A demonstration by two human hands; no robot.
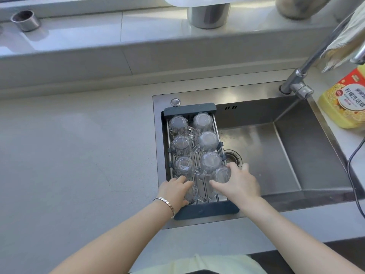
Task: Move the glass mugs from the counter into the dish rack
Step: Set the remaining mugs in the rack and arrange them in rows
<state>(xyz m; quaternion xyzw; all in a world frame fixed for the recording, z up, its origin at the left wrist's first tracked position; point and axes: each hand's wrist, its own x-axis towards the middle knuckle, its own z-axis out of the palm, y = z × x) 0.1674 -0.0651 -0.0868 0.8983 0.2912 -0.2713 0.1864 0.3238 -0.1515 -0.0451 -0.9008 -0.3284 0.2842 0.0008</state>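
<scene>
A dark grey dish rack (189, 108) spans the left end of the steel sink. Several clear glass mugs stand upside down in it in two rows, such as one at the back left (178, 123) and one at the middle right (208, 140). My left hand (174, 191), with a bracelet on the wrist, grips a glass mug (191, 192) at the rack's near left corner. My right hand (240, 182) wraps around another glass mug (222, 174) at the near right of the rack. Both mugs sit low in the rack, partly hidden by my fingers.
The sink basin (276, 155) with its drain (233, 158) lies right of the rack. A faucet (300, 80) rises at the back right, with a yellow detergent bottle (343, 103) and a black cable (353, 165) beside it. Steel cups (25, 20) stand on the back ledge. Grey counter (79, 155) stretches left.
</scene>
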